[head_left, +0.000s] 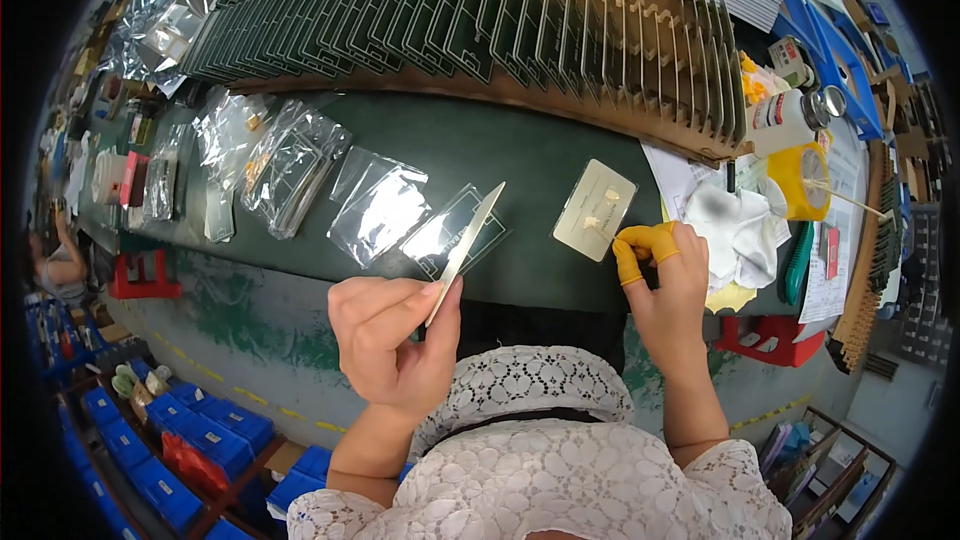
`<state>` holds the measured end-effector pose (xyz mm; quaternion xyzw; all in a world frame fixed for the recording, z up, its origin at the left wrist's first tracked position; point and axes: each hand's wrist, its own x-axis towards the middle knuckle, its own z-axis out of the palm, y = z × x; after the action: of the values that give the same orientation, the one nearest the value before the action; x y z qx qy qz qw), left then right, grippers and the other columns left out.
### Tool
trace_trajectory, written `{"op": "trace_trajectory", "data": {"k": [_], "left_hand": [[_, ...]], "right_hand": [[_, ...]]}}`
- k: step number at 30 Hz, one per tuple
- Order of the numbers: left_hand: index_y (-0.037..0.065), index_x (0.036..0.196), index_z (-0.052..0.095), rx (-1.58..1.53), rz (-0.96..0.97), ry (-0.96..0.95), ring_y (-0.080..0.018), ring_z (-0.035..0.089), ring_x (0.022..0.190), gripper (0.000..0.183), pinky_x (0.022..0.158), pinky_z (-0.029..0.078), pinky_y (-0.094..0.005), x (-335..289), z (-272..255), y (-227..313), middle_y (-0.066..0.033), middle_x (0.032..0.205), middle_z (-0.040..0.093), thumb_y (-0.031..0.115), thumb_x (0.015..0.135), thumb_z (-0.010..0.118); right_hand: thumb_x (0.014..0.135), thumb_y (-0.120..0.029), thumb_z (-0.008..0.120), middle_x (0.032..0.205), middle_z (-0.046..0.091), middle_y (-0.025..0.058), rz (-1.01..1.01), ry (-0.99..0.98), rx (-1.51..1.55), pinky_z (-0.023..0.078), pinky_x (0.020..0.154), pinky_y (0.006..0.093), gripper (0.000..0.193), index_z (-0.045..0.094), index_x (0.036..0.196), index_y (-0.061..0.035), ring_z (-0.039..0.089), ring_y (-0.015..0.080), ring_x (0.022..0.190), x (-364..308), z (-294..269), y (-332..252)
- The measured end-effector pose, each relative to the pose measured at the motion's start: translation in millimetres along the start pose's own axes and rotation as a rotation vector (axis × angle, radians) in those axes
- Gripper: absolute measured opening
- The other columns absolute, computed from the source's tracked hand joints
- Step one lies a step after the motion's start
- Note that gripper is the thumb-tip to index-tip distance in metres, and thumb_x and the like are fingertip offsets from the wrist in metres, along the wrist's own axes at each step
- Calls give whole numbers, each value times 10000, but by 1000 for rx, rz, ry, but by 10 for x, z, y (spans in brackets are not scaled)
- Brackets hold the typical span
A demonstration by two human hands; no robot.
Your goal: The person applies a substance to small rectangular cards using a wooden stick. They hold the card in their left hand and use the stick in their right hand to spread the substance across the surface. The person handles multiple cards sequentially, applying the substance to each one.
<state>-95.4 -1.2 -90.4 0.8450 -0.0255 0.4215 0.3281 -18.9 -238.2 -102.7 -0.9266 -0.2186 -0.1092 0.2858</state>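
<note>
My left hand (395, 340) pinches a thin, flat pale card (468, 250) between thumb and fingers, holding it up nearly edge-on above the table's near edge. Below and behind it lies a dark green printed card in a clear sleeve (440, 240). To the right, a beige card with rounded corners (596, 210) lies on the dark green tabletop. My right hand (665, 275), with yellow finger covers on the thumb and a finger, is closed in a pinch at that card's lower right edge. Whatever sits between those fingertips is too small to make out.
Long cardboard racks (480, 92) full of upright dark green cards span the back. Clear plastic sleeves (380, 208) and bagged card stacks (295, 170) lie left. On the right are a white cloth (735, 235), a white bottle (785, 123), a yellow tape roll (805, 183) and papers.
</note>
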Motion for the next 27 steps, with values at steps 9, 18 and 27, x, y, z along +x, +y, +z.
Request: {"op": "trace_trajectory", "data": {"k": [9,18,27], "left_hand": [[63,979,624,-83,16,-13,-205,546,731,375,663,421,-315,7,19,33,-68,855,648,-128,704,792],[92,990,631,-34,61,-57,-197,546,717,389,662,413,-318,-19,-35,73,-31,857,656,-73,696,825],[92,998,618,-31,60,-60,-204,556,725,405,663,420,-320,-23,-39,71,-36,875,661,-62,692,834]], "right_hand": [[788,46,743,839,591,53,97,47,604,422,645,272,181,652,924,-32,520,162,715,16,-201,-421],[738,-27,813,846,616,65,-63,-116,746,388,686,329,261,687,965,-60,526,214,723,9,-147,-749],[719,-46,817,840,614,58,-68,-69,665,367,672,345,273,701,965,-75,517,225,717,1,-111,-802]]}}
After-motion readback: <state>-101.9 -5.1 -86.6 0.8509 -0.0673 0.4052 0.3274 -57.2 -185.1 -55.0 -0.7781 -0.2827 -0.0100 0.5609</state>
